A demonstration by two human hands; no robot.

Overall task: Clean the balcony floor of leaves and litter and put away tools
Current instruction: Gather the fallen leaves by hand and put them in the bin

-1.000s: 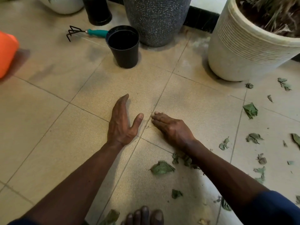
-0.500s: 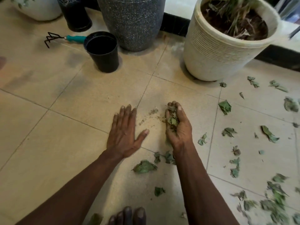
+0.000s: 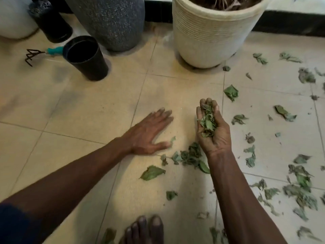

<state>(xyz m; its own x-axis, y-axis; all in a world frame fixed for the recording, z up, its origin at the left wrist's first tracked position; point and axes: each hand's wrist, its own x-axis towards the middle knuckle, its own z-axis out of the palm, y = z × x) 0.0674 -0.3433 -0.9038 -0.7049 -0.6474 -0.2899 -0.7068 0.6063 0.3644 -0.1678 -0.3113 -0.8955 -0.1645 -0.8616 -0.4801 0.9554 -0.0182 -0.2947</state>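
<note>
1. Right hand [image 3: 213, 131] is turned palm up and cupped, its fingers curled round a handful of crumpled dry green leaves [image 3: 207, 122]. A second ago it lay palm down on the tile, scraping toward the other hand.
2. Left hand [image 3: 149, 134] lies flat on the beige tiled floor [image 3: 88, 111], fingers straight, holding nothing. It has slid to the right, and its thumb is blurred beside a leaf scrap.
3. Just below the right wrist, a small heap of green leaves [image 3: 191, 155] still lies on the floor. One larger flat green leaf [image 3: 152, 172] lies nearer the person's bare toes [image 3: 146, 229].
4. Further right, the scattered torn leaves [image 3: 302, 191] cover several tiles and look untouched.
5. Back left stands an empty black plastic pot [image 3: 86, 58], with a teal-handled hand rake [image 3: 40, 53] lying behind it. A grey speckled planter [image 3: 112, 20] and a cream ribbed planter [image 3: 211, 36] stand along the wall.
6. From where I stand, the first scoop is off the floor and now needs somewhere to go. The black pot looks handy, though I cannot say it is meant for that. Most of the litter remains, and the rake is not yet put away.
</note>
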